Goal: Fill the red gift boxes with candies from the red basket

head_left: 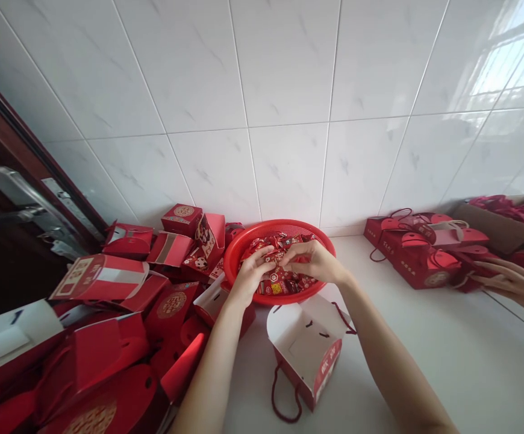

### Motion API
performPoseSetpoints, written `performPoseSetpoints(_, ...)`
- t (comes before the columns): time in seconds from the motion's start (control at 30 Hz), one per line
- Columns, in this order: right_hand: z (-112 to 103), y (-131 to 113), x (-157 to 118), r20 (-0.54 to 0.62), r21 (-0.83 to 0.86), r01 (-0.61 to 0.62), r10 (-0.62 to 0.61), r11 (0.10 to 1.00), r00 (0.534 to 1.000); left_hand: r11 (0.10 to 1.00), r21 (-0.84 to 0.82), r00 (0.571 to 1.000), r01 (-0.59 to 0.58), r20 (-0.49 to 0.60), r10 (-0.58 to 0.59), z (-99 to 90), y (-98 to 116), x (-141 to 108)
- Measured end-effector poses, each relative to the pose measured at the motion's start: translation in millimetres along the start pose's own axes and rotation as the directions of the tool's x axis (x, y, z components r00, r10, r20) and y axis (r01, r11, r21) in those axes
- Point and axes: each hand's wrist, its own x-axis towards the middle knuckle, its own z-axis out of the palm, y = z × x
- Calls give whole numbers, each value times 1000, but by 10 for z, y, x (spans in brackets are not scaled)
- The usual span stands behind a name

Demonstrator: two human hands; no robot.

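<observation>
Both hands are over a red plastic basket (pixel 232 256) filled with small red-wrapped candies (pixel 282 284). My left hand (pixel 252 276) is at the basket's left side, its thumb and forefinger curved and apart above the wrappers. Close beside it, my right hand (pixel 314 259) has its fingers bent inward toward the thumb; whatever lies between them is hidden. In front of the basket, between my forearms, stands a red gift box (pixel 305 367) with its white inside showing, its top flaps up and dark red cord handles hanging at its sides.
Many red gift boxes (pixel 103 277) are heaped at the left, near a dark door with a metal handle (pixel 27 199). At the right, more boxes (pixel 406 253) stand by the tiled wall, with another person's hand (pixel 510 280) at them. Behind is a cardboard carton (pixel 488 226).
</observation>
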Motion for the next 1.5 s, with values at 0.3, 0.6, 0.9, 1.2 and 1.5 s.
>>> performPoseSetpoints(0.3, -119, 501, -4, -239, -640, -477, 433, 603, 869, 993, 54, 994, -108, -27, 109, -70, -108, 37)
performPoseSetpoints(0.6, -90, 530, 10, -232, -594, -503, 464, 628, 855, 986, 85, 989, -146, 47, 142, -25, -37, -11)
performPoseSetpoints(0.9, -182, 496, 17, -514, -446, -526, 275, 724, 813, 992, 51, 991, -112, -71, 115, 19, -25, 4)
performPoseSetpoints(1.2, 7, 540, 68, -150, -602, -340, 315, 723, 937, 988, 23, 982, -156, -101, 157, 20, -73, 40)
performPoseSetpoints(1.5, 29, 609, 71, 61, -564, -247, 338, 788, 939, 985, 53, 983, -163, -78, 167, 31, -67, 31)
